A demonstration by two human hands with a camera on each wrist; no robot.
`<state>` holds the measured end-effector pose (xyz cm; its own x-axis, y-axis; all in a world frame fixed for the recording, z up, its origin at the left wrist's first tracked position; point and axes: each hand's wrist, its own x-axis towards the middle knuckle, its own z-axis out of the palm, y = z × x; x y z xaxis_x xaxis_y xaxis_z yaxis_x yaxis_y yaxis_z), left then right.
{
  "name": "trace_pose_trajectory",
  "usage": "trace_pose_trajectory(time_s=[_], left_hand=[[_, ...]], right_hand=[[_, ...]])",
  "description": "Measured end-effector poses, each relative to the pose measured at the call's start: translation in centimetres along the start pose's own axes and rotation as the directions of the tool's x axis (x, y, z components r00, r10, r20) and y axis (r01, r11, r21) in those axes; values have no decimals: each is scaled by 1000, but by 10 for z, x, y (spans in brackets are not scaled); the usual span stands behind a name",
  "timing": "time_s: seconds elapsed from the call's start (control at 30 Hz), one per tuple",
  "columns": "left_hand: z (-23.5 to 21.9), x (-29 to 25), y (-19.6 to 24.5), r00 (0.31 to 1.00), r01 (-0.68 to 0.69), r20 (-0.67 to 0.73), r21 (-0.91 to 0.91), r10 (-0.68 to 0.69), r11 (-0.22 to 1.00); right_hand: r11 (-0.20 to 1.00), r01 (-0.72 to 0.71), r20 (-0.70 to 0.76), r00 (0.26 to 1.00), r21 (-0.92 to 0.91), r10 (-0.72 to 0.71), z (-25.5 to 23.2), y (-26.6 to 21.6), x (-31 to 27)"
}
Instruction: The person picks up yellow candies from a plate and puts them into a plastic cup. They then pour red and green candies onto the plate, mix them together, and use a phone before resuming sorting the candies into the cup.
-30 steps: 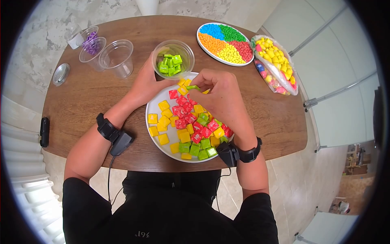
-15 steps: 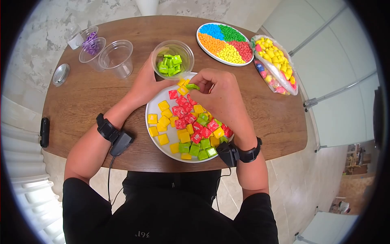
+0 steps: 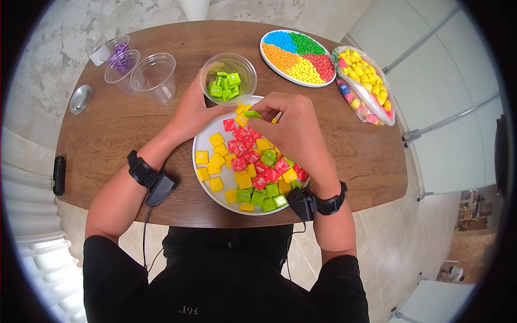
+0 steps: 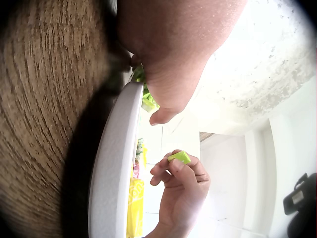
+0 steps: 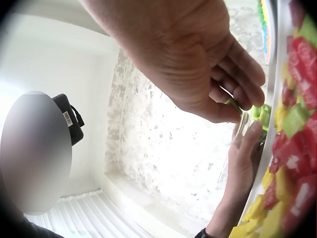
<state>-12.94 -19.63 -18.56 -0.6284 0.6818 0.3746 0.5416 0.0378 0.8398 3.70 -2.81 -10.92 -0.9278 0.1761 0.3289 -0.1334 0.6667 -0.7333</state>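
My left hand [image 3: 195, 107] grips a clear plastic cup [image 3: 249, 68] that holds several green wrapped candies [image 3: 226, 86]. Between the thumb and fingertips of my right hand [image 3: 293, 121] is pinched one green wrapped candy [image 4: 181, 157], just below the cup's rim in the head view. Under both hands lies a white plate [image 3: 202, 187]. Red candies [image 3: 237, 146], yellow candies [image 3: 216, 184] and more green candies [image 3: 257, 198] are spread over it. The right hand hides part of the plate's far right side.
Behind on the right stand a plate of small colour-sorted candies [image 3: 298, 58] and a plastic bag of yellow and pink pieces [image 3: 366, 86]. To the left are an empty clear cup [image 3: 154, 78], a cup with purple shreds [image 3: 123, 63] and a round metal lid [image 3: 81, 98].
My right hand has shifted slightly left with the green candy, which now shows more of its flat face. The left hand and cup stay almost still.
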Motion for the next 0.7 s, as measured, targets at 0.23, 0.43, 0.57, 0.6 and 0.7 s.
trace_pose_trajectory(time_s=[0.23, 0.43, 0.57, 0.6, 0.7], left_hand=[[0, 0, 1, 1000, -2, 1, -26, 2, 1000], [0, 0, 2, 1000, 8, 3, 2, -8, 1000], [0, 0, -1, 1000, 12, 7, -8, -12, 1000], [0, 0, 0, 1000, 17, 7, -14, -17, 1000], [0, -1, 1, 1000, 21, 6, -13, -21, 1000]], right_hand=[[999, 35, -18, 999, 14, -35, 4, 2, 0], [998, -26, -20, 999, 62, 27, 3, -2, 1], [998, -35, -14, 999, 51, 36, 3, -3, 0], [998, -44, -4, 999, 44, 44, 3, -2, 0], [998, -49, 3, 999, 40, 49, 3, -1, 0]])
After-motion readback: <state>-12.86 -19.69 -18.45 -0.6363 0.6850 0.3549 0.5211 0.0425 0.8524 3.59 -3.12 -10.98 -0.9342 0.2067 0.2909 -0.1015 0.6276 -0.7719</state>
